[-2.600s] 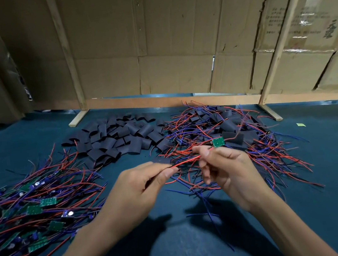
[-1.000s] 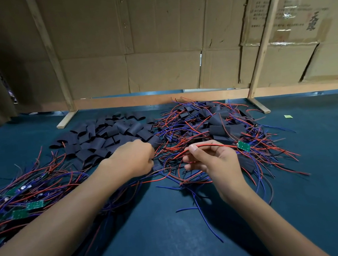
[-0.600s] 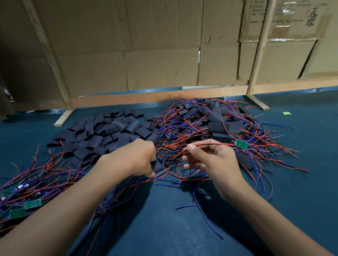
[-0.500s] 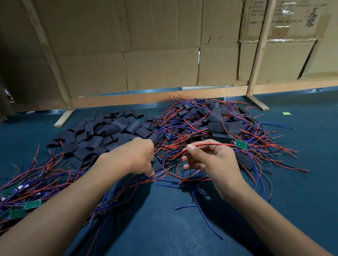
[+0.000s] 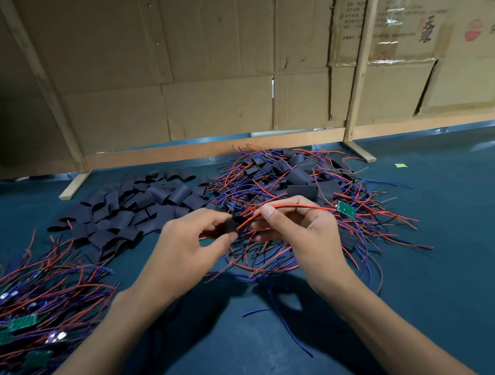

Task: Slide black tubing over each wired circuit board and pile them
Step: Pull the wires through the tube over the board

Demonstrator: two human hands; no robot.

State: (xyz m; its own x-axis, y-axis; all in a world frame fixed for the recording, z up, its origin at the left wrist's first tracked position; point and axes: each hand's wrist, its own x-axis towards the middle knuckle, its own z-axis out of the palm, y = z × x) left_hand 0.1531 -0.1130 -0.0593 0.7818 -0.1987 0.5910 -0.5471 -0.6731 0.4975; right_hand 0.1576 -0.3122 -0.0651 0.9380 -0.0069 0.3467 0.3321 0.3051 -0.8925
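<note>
Boards (image 5: 20, 322) with red and blue wires lie heaped at the far left of my blue counter (image 5: 471, 251), and loose black tubing pieces (image 5: 123, 217) spread behind my left hand (image 5: 185, 253). That hand's grip is pinching one black tube (image 5: 234, 223) between thumb and fingers, right at the free end of a red wire (image 5: 293, 206). My right hand (image 5: 304, 236) pinches that wire between thumb and forefinger, its green circuit board (image 5: 346, 209) hanging out to the right above the pile of sleeved boards (image 5: 300, 186) and tangled wires.
</note>
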